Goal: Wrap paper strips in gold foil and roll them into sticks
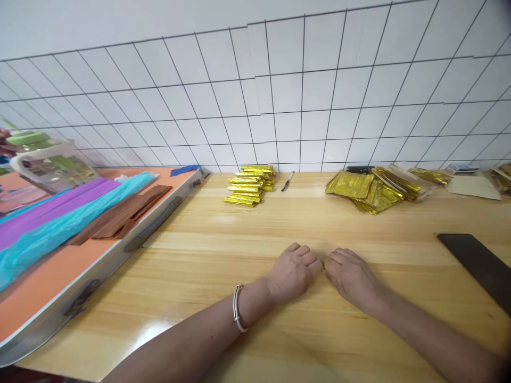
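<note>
My left hand rests low over the wooden table, its fingers curled and closed, with a silver bangle on the wrist. Close beside it on the right is my right hand, also closed. The fingertips of both hands nearly meet, and a tiny bit of something shows between them, too small to make out. Beyond the hands lie a stack of rolled gold foil strips and, to the right, a pile of flat gold foil sheets.
A pen lies near the tiled wall. On the left, an orange-topped surface holds brown, turquoise and purple strips, with a green-lidded bottle behind. A black flat object lies at the right.
</note>
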`<state>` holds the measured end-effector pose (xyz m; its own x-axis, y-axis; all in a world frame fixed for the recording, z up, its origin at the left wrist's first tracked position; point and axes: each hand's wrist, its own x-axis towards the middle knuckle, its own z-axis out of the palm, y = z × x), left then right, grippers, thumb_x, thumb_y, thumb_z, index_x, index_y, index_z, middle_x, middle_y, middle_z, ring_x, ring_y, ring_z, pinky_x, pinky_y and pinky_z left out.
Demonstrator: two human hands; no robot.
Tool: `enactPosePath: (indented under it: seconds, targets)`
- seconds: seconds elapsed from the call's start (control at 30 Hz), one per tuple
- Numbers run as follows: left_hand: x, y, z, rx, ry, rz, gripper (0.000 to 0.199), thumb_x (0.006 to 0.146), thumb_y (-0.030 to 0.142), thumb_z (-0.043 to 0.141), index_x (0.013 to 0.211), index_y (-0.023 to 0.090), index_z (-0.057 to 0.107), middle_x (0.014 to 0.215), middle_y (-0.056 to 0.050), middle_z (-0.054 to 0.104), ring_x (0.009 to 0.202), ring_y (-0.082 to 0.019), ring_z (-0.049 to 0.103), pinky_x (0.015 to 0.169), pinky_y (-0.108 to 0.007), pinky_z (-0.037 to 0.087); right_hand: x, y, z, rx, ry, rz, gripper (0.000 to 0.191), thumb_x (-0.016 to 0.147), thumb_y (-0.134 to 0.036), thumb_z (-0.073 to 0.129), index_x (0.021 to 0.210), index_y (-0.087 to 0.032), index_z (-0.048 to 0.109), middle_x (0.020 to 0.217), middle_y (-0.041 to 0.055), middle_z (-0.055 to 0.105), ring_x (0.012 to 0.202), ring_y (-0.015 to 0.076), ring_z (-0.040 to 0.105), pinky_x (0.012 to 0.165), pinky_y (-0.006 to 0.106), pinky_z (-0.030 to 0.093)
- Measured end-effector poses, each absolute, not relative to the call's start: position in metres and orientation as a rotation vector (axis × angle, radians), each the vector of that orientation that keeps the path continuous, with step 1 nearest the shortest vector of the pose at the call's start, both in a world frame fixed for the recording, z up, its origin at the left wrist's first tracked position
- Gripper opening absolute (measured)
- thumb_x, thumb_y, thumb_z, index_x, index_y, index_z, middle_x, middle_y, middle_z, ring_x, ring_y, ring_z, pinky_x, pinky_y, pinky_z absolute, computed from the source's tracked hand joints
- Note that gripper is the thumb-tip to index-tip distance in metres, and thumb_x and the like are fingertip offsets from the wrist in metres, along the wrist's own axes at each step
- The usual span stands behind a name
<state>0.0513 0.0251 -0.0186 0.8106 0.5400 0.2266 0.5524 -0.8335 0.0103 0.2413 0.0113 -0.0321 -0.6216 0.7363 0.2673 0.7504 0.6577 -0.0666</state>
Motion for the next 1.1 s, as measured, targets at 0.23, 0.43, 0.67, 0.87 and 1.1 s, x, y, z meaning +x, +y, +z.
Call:
enactPosePath:
  seconds: [0.23,0.43,0.67,0.87,1.1]
  targets:
    - [0.038,0.035,-0.013,-2.97,-1.072,-0.329,0.009,0.087,0.02,0.045,0.084,0.018,0.053,0.08,-0.001,0.058,0.077,-0.015,0.051,0.069,-0.029,0.032,0.25,0.013,-0.024,-1.19,-2.581,-0.031,0.021,0.086,-0.012,0.041,0.07,-0.018,0.052,0.069,0.0025,0.055,0.071,0.0162,0.045,0.068,0.029,0.034]
    - [0.025,0.041,-0.002,-3.009,-1.133,-0.286,0.012,0.087,0.02,0.044,0.08,0.018,0.053,0.077,0.0,0.059,0.072,-0.015,0.053,0.066,-0.028,0.034,0.253,0.018,-0.024,-1.292,-2.564,0.079,0.022,0.091,-0.024,0.038,0.079,-0.017,0.056,0.072,0.0046,0.058,0.07,0.0177,0.049,0.066,0.031,0.038]
    - [0.016,0.046,0.0,-3.173,-1.121,-0.319,0.027,0.08,0.004,0.043,0.099,0.019,0.055,0.089,-0.003,0.059,0.082,-0.015,0.054,0.071,-0.023,0.041,0.267,0.021,-0.016,-1.267,-2.531,0.425,0.027,0.092,-0.026,0.033,0.097,-0.02,0.059,0.082,0.0061,0.064,0.076,0.018,0.056,0.068,0.029,0.042]
    - [0.013,0.047,0.0,-3.198,-1.215,-0.32,0.024,0.085,0.011,0.041,0.102,0.02,0.055,0.089,-0.004,0.059,0.081,-0.015,0.057,0.07,-0.023,0.043,0.271,0.021,-0.011,-1.456,-2.46,0.547,0.026,0.089,-0.038,0.038,0.084,-0.023,0.058,0.071,0.0017,0.062,0.067,0.0169,0.057,0.061,0.026,0.04]
    - [0.009,0.053,-0.005,-3.288,-1.187,-0.434,0.019,0.089,0.017,0.04,0.1,0.019,0.055,0.09,-0.005,0.06,0.082,-0.015,0.057,0.072,-0.023,0.043,0.279,0.025,-0.01,-1.308,-2.426,0.824,0.028,0.09,-0.034,0.034,0.093,-0.021,0.059,0.079,0.0027,0.062,0.071,0.0156,0.056,0.064,0.025,0.041]
